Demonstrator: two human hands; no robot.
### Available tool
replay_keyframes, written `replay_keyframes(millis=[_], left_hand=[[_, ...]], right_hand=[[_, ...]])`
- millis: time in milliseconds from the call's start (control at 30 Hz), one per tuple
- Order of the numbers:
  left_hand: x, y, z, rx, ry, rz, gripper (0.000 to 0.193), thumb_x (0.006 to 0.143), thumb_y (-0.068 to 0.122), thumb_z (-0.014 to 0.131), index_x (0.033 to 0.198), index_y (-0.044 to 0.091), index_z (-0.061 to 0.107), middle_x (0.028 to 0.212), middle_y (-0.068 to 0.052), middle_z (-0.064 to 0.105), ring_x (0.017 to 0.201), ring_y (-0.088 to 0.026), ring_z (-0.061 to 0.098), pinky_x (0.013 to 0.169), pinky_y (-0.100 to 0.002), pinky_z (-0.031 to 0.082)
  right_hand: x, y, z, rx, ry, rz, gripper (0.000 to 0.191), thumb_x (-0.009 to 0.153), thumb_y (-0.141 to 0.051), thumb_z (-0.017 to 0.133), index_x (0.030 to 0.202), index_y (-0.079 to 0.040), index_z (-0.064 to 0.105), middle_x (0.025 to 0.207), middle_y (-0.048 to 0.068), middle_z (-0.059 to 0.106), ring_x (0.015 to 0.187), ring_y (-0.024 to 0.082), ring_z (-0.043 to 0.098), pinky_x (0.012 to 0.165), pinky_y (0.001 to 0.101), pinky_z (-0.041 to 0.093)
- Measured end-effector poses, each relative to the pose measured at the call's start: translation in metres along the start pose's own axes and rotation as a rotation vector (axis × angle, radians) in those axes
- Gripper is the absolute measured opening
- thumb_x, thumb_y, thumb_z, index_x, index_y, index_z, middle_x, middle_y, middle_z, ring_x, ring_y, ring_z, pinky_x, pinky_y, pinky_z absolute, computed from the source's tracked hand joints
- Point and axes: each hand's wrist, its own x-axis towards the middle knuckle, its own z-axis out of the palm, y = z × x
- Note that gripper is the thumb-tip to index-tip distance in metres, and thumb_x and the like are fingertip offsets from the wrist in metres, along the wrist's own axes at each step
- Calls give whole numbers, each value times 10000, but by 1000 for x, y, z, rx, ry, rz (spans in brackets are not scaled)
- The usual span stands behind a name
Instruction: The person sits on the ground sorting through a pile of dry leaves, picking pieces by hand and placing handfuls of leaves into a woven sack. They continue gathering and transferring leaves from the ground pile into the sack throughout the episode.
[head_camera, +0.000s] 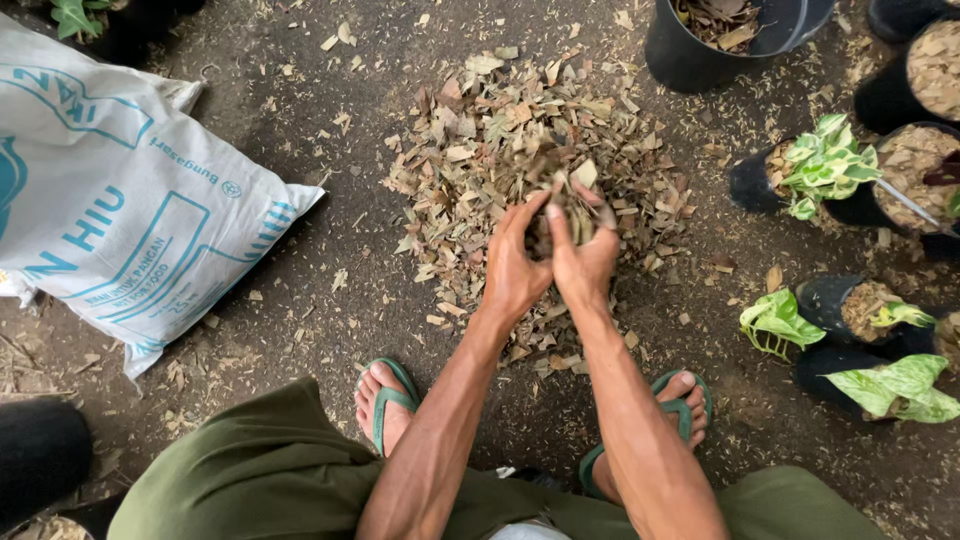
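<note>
Green sandals at bottom; above, left hand and right hand cup dry leaves together over the leaf pile at centre; pressing palms tight should prevent spills.

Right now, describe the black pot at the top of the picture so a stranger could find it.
Start at the pile of dry leaves on the ground ahead of the hands. Up and right of it stands the large black pot. Unlike the smaller pots at right, it holds dry leaves, no green plant.
</note>
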Motion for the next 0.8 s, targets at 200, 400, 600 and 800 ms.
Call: replay_keyframes(millis=[200,400,600,800], left_hand=[[-4,-9,0,168,230,116,530,812,19,761,1324,116,671,1449,-228,557,1346,-388,509,1138,-563,417],[-3,-19,-4,204,345,-6,530,817,-34,640,1327,110,655,1550,-216,473,1420,-391,427,1173,-582,350],[-6,-29,1,243,318,-51,556,856,40,622,1410,78,591,1539,-208,456,1411,-373,430,1183,-573,354],[10,-45,-8,247,358,-16,517,1043,323,457,1486,55,467,1601,-218,414,1484,-358,372,1233,-596,237]], right_hand=[[47,19,-38,-35,269,183,260,1022,-166,669,1245,-37,639,1139,152,701,958,221,720,836,388,637],[84,34,-78,-80,372,329,534,963,-119,606,1458,-143,406,1144,95,659,811,235,706,707,330,675],[89,65,-65,-823,-22,77,720,747,9,846,1400,-160,594,1378,239,515,1271,433,462,1027,641,387],[100,31,-67,-583,71,154,522,854,-179,798,1340,-155,609,1383,163,633,1224,306,618,1063,523,495]])
